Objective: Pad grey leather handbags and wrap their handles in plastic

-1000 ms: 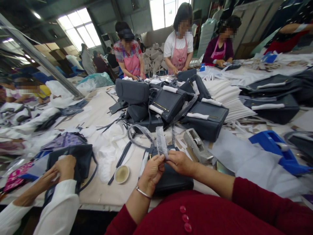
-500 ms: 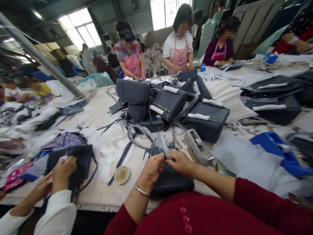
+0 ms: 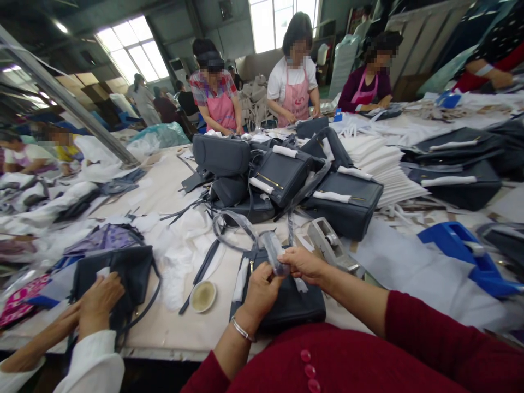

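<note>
My left hand (image 3: 261, 285) and my right hand (image 3: 302, 262) are both closed on a strip of clear plastic wrap (image 3: 274, 251) around the handle of a dark navy handbag (image 3: 286, 301). The bag lies flat on the table just in front of me, partly under my hands. Its wrapped grey handle loop (image 3: 234, 225) extends away toward the pile of bags. A white paper strip (image 3: 240, 273) lies along the bag's left edge.
A grey tape dispenser (image 3: 331, 244) sits right of my hands and a blue one (image 3: 466, 252) farther right. A small round dish (image 3: 203, 296) lies left. Stacked navy handbags (image 3: 286, 174) fill the table's middle. A co-worker's hands (image 3: 96, 303) press another dark bag at left. Several people work across the table.
The plastic strip stood upright between my fingers a second ago; now it is pulled down and folded around the handle. My hands have shifted slightly away from me. The co-worker's hands moved lower on their bag.
</note>
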Demonstrator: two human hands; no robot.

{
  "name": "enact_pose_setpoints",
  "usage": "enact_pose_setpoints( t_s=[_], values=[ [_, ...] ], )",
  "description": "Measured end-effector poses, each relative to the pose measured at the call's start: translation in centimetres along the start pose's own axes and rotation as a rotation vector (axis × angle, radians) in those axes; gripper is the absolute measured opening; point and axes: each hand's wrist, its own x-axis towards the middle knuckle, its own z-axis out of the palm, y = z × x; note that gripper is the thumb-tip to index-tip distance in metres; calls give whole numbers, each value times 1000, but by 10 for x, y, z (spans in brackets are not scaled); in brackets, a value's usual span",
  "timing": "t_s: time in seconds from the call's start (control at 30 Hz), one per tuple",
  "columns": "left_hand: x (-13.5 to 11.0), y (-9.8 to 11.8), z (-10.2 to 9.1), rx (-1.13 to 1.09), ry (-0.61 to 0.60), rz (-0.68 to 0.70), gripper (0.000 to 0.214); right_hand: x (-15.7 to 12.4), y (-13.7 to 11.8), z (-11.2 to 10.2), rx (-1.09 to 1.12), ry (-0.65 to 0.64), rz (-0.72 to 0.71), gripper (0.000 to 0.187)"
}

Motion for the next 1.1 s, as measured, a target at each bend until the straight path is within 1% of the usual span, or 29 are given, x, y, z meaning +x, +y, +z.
enact_pose_setpoints(
  t_s=[0.07,0.13,0.17,0.2,0.23,0.27,0.3,0.37,0.4,0.47,0.5,0.53,0.57,0.6,0.63,0.7,0.73,0.77,0.8,0.87,0.93,1.0,1.03,1.07,1.1],
  values=[
    [5,-4,-2,-281,-60,-206,29,-2,6,4,-255,60,-194,29],
    [12,-7,-2,-582,-82,-410,40,-4,12,5,-589,107,-448,26],
    [14,-8,-2,-687,-68,-479,43,-5,15,5,-751,127,-562,23],
    [17,-9,-1,-749,-53,-519,45,-6,18,5,-899,143,-650,18],
    [19,-10,0,-774,-46,-533,46,-7,20,5,-1029,150,-706,14],
    [20,-10,1,-774,-42,-531,47,-8,21,5,-1141,141,-730,12],
    [21,-11,2,-758,-39,-522,46,-9,21,5,-1239,119,-724,15],
    [22,-11,5,-663,-31,-492,44,-11,19,5,-1388,59,-644,23],
    [21,-11,5,-573,-19,-461,41,-13,17,4,-1425,27,-593,25],
    [20,-10,4,-316,24,-351,34,-14,11,3,-1383,-47,-535,25],
    [18,-9,4,-165,55,-285,31,-14,8,1,-1296,-81,-527,24],
    [16,-8,4,-16,89,-220,29,-13,5,0,-1167,-106,-507,24],
    [13,-7,4,119,121,-163,28,-10,2,-2,-1002,-104,-456,27],
    [11,-6,5,233,143,-112,29,-8,1,-4,-812,-78,-362,33],
    [8,-6,6,326,150,-65,30,-4,-1,-5,-612,-38,-229,39],
    [3,-6,11,453,129,24,27,4,-1,-5,-252,38,55,41],
    [1,-7,12,486,112,59,23,8,0,-4,-118,53,149,38],
    [1,-8,13,499,97,78,19,12,1,-3,-25,53,194,37],
    [1,-9,13,492,85,76,17,15,3,-1,30,48,200,37],
    [3,-9,9,415,30,-8,17,18,6,3,63,76,144,37],
    [6,-8,2,225,-88,-191,22,18,9,6,4,146,52,36],
    [8,-4,-3,-33,-217,-422,33,17,10,7,-147,204,-66,32],
    [9,-2,-4,-153,-260,-522,41,17,10,7,-249,215,-135,31],
    [10,-1,-3,-239,-284,-591,48,17,10,7,-360,223,-202,30],
    [11,-1,-1,-292,-285,-619,52,18,9,5,-467,232,-266,30]
  ],
)
